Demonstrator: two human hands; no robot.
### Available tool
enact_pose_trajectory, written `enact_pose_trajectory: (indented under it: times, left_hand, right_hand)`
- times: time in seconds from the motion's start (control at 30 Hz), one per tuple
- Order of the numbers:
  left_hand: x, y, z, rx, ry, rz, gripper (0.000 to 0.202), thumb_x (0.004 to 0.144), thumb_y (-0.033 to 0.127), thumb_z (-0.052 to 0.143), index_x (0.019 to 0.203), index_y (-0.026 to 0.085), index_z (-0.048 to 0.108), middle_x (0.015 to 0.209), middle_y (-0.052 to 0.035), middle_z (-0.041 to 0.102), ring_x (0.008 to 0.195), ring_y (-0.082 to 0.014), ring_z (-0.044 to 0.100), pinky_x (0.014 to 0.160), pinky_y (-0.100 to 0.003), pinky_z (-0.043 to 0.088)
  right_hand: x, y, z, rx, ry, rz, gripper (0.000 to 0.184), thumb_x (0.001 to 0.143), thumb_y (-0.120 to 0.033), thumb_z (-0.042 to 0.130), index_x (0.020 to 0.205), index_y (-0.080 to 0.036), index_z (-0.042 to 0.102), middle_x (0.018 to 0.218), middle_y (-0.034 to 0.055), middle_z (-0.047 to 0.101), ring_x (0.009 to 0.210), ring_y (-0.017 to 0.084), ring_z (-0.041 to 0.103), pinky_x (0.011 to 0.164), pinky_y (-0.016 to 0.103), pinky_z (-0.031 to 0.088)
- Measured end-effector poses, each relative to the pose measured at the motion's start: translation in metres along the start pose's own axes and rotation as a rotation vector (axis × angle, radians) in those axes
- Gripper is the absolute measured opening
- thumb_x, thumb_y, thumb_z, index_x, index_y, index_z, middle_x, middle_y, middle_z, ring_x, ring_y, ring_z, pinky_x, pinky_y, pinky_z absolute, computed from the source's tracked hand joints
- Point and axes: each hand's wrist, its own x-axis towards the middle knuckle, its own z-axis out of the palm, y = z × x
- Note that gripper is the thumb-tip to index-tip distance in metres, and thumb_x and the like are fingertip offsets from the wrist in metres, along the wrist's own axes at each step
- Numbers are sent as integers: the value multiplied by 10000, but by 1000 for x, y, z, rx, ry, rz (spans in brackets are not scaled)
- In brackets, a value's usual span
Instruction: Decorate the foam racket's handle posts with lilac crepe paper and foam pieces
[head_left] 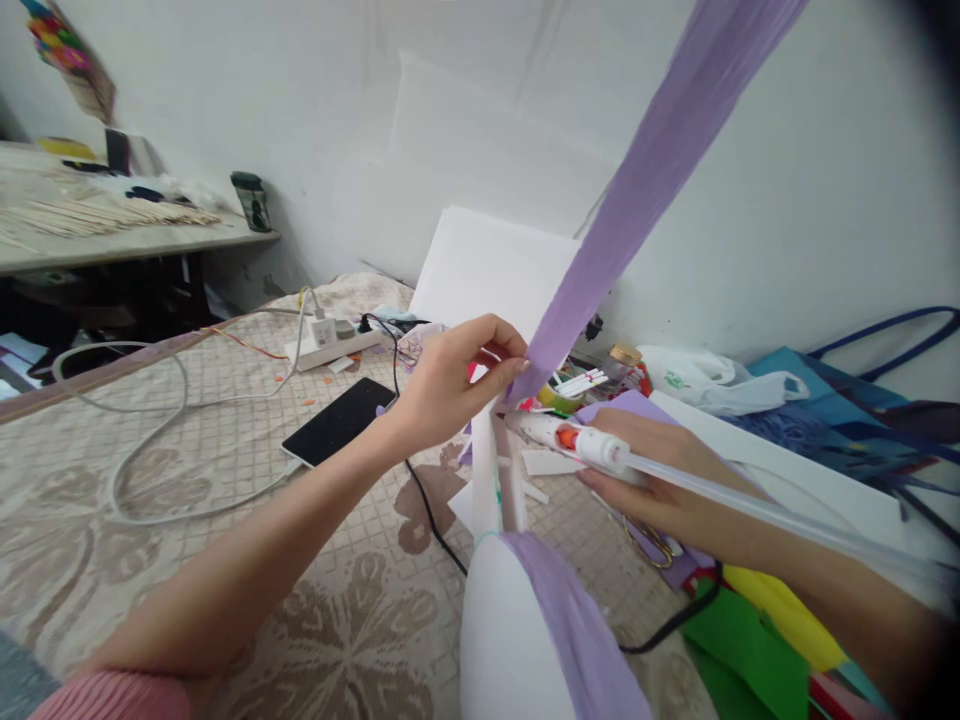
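My left hand [466,380] pinches the lower end of a long purple crepe paper strip [630,200], which slants up to the top right. My right hand [660,470] is wrapped round a white hot glue gun [592,445] with a long clear glue stick [720,490] coming out of its back. The gun's tip is close to the strip's lower end, at the top of a narrow white strut [486,470]. Below the strut is a rounded white piece [499,620], partly covered by purple paper [574,620].
A tablet [337,420], a power strip [334,348] and looping white cable lie on the left. Gold-handled scissors [652,545], coloured sheets [750,640] and a white plastic bag [720,378] lie on the right. A white board [495,270] leans at the wall.
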Motion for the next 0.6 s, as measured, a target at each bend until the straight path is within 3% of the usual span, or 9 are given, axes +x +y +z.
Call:
enact_pose_trajectory:
  times: [0.1,0.23,0.3,0.4,0.5,0.6]
  left_hand:
    - [0,0,0,-10,-1,-3,84,864,113,602,834,183,567,816,-9,649,747,-110,635,683,-224,549]
    - [1,-1,0,-28,3,-4,66,864,131,611,836,179,576,803,-16,641,752,-123,634,696,-243,554]
    - [1,-3,0,-44,4,-14,55,864,164,627,839,182,582,808,-25,643,758,-136,635,695,-260,556]
    - [0,-5,0,-73,7,-27,50,866,194,635,846,188,589,818,-33,646,762,-144,636,690,-273,556]
    - [0,-7,1,-79,12,-33,46,862,195,641,855,192,595,812,-27,643,758,-144,638,692,-277,554]
    - [-1,-7,1,-80,22,-39,49,858,201,649,862,191,601,810,-26,640,751,-147,637,693,-286,552]
  right_hand:
    - [-9,6,2,42,-3,53,131,933,-343,492,868,-243,548,790,23,629,717,200,607,626,303,471]
    - [-33,19,20,147,56,176,236,931,-412,499,978,-221,630,859,43,693,790,224,648,691,321,520]
    - [-46,27,40,196,132,269,283,923,-422,503,1021,-208,661,949,62,731,881,252,679,760,346,543]
    - [-58,41,81,314,372,434,371,893,-456,532,1072,-164,677,1068,86,737,959,267,688,837,375,548]
    - [-54,56,121,438,396,554,404,893,-479,522,1020,-130,681,933,83,744,844,248,677,777,376,549]
    - [-39,68,151,449,420,571,423,896,-481,495,1049,-118,649,889,77,725,817,236,653,725,352,537]
